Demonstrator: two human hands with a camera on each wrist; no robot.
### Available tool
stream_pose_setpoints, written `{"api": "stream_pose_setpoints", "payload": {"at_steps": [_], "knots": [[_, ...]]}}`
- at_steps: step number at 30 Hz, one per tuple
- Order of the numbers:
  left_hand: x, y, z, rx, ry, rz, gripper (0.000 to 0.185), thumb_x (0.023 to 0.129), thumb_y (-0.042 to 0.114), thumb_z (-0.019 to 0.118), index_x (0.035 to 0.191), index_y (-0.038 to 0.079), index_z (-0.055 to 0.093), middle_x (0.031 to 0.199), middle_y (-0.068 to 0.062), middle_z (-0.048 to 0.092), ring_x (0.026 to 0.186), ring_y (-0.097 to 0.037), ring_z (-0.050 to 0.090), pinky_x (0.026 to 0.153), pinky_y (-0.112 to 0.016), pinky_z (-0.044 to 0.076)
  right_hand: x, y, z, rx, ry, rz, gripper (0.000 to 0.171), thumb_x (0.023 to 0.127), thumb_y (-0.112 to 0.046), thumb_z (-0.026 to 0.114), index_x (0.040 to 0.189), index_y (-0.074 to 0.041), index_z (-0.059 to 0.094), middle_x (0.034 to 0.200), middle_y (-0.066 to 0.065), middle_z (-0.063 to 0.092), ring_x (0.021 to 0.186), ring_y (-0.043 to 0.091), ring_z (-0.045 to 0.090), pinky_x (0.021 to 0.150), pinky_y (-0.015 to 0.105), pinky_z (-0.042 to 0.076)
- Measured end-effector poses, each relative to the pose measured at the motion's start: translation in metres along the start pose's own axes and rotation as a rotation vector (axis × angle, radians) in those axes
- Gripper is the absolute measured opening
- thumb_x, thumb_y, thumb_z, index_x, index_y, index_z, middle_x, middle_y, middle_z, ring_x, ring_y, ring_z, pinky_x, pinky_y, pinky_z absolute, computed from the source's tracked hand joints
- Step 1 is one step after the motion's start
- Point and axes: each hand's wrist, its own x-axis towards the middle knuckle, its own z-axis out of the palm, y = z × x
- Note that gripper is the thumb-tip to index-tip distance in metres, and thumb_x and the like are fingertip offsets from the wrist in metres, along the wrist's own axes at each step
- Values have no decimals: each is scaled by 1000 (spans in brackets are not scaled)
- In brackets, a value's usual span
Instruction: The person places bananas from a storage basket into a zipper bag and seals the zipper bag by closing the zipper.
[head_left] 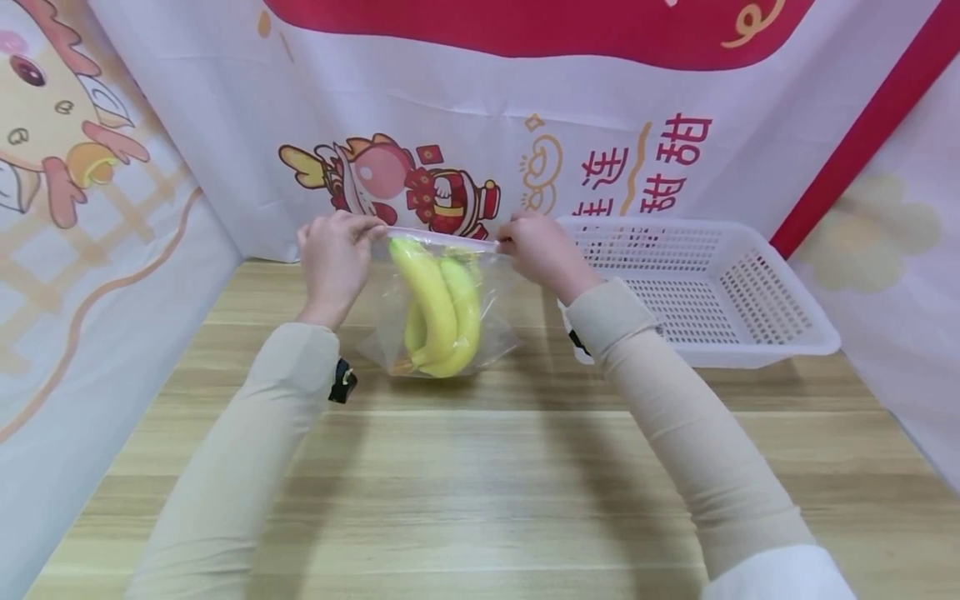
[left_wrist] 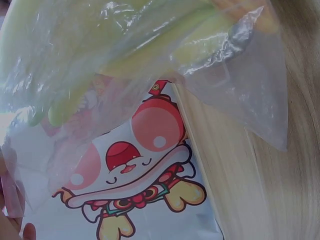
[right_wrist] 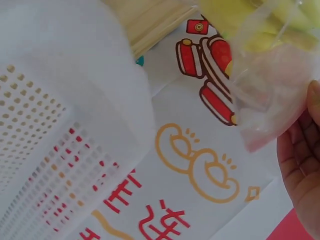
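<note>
A clear plastic zip bag with a pale pink top strip hangs between both hands, its bottom close over the table. Inside it is a bunch of yellow bananas with greenish tips. My left hand pinches the bag's top left corner between thumb and fingers. The top right corner is pinched by my right hand. In the left wrist view the bag fills the upper part, with fingers at the lower left edge. The right wrist view shows the right hand at the bag's pinkish edge.
A white perforated plastic basket stands on the wooden table to the right, just beside my right forearm. Behind the table hangs a printed cloth with cartoon figures and red characters. More printed cloth borders the left side.
</note>
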Motion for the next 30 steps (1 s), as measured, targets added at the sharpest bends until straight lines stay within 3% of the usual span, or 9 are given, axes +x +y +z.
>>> {"api": "stream_pose_setpoints", "payload": {"at_steps": [13,19,24,30], "knots": [[3,-13,-3,-20,0,-24,25,92,26,61,109,11,72,113,-12,70,111,-31,56,114,-52,22,-9,34,2,68,51,74,22,93,-15,60,109,-2,70,108,15,69,103,30,62,98,41,48],[3,-14,-1,-30,-3,-24,25,92,25,61,109,11,72,110,-13,70,107,-32,56,106,-49,31,-12,38,2,98,60,93,23,93,-15,61,110,-3,70,106,15,67,101,30,62,96,41,48],[1,-15,-2,-47,-32,-59,26,94,25,59,111,9,70,108,-16,68,106,-34,54,99,-47,39,-12,36,6,109,80,106,24,92,-16,62,109,-2,70,105,16,67,99,29,61,95,41,48],[-1,-18,-3,-126,-19,-146,38,92,33,61,119,7,64,122,-14,63,116,-31,54,103,-46,39,-14,34,14,195,77,169,25,94,-16,58,112,1,66,110,16,65,100,28,60,92,40,50]]}}
